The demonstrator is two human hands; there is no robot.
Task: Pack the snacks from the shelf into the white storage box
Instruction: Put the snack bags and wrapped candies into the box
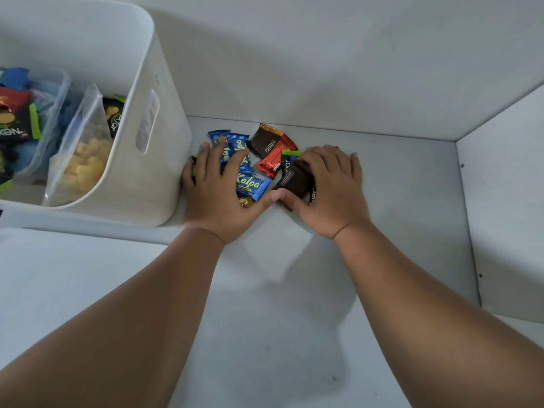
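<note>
A small heap of wrapped snacks lies on the white shelf: blue Kalpa packets, a red-orange packet and dark brown packets. My left hand lies spread over the blue packets at the heap's left side, right beside the box. My right hand curls around a dark brown packet at the heap's right side. The two thumbs nearly touch at the front. The white storage box stands at the left and holds several snacks.
Inside the box are a clear zip bag of pale chips, black and green packets and a clear tub. The shelf's back wall and right side wall close in the space.
</note>
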